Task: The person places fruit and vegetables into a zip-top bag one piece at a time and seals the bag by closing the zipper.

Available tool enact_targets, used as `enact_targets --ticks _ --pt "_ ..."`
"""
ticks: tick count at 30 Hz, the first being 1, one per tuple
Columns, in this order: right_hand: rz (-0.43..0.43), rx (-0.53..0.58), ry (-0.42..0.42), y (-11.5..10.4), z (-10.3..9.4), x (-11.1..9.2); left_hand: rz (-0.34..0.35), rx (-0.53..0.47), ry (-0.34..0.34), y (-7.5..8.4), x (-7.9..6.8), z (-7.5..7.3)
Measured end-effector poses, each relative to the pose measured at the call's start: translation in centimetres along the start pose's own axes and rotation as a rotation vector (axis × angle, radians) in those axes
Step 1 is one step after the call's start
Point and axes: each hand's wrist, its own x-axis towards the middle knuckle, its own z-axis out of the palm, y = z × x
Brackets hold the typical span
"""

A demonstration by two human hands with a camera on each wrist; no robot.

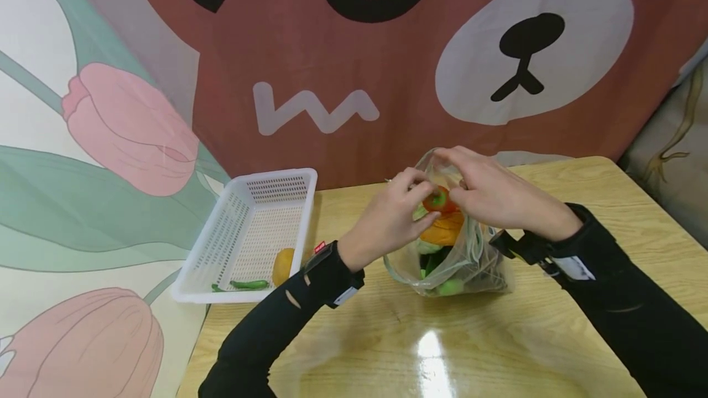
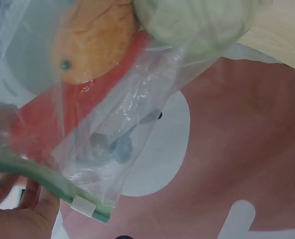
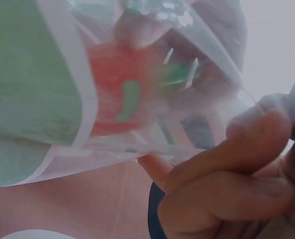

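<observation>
Brown cloth with a cartoon bear face (image 1: 409,72) hangs beyond a wood-grain table (image 1: 343,343). On the table's far part, right of centre, the red vegetable (image 1: 449,202) with a green stem sits high in the mouth of the clear bag (image 1: 470,269). The left hand (image 1: 389,207) grips it, fingertips and thumb around the stem; the right hand (image 1: 492,189) pinches the film on the mouth's right side, its fingers curled. Below the red one lie an orange vegetable (image 1: 442,230) and pale green produce (image 2: 197,25). For good control, the right hand would do best to hold the mouth wide and high, since loose film could snag the stem; a light left pinch should avoid bruising, and little downward push would spare what lies underneath. Farther left stands a white basket (image 1: 307,220), with green peppers (image 1: 249,285) and a yellow-orange item (image 1: 283,266) at its near end.
</observation>
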Motion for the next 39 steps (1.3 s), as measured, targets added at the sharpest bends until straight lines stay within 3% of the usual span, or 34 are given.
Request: enact_targets --ticks 7,13,17,20,23,25,27,30,32,35,39 --pt "-0.018 0.005 0.006 -0.1 0.1 0.1 0.075 0.165 -0.105 -0.2 0.2 0.6" --pt "0.0 0.025 -0.002 -0.1 0.1 0.1 0.09 0.106 -0.086 -0.3 0.3 0.3" --pt "0.011 0.04 -0.004 -0.1 0.2 0.1 0.118 0.028 -0.024 -0.4 0.2 -0.4" --pt "0.016 0.043 -0.006 -0.2 0.3 0.1 0.13 -0.001 0.088 -0.7 -0.1 -1.4" --pt "0.025 0.029 0.0 -0.2 0.3 0.2 0.099 -0.012 0.21 -1.5 -0.7 -2.9" --pt "0.031 0.014 0.013 -0.3 0.3 0.3 0.041 -0.01 0.271 -2.3 -1.2 -4.1" --pt "0.039 0.006 0.024 -0.3 0.4 0.3 -0.049 -0.008 0.29 -3.4 -1.8 -5.3" --pt "0.036 -0.002 0.031 -0.3 0.4 0.4 -0.257 -0.022 0.237 -5.7 -3.1 -7.0" --pt "0.034 -0.004 0.032 -0.3 0.4 0.4 -0.424 -0.036 0.148 -7.7 -4.2 -8.0" --pt "0.029 -0.003 0.032 -0.3 0.4 0.4 -0.654 -0.064 -0.038 -11.0 -6.1 -8.7" --pt "0.033 0.009 0.021 -0.3 0.5 0.5 -0.819 -0.083 -0.323 -14.5 -9.3 -8.4"
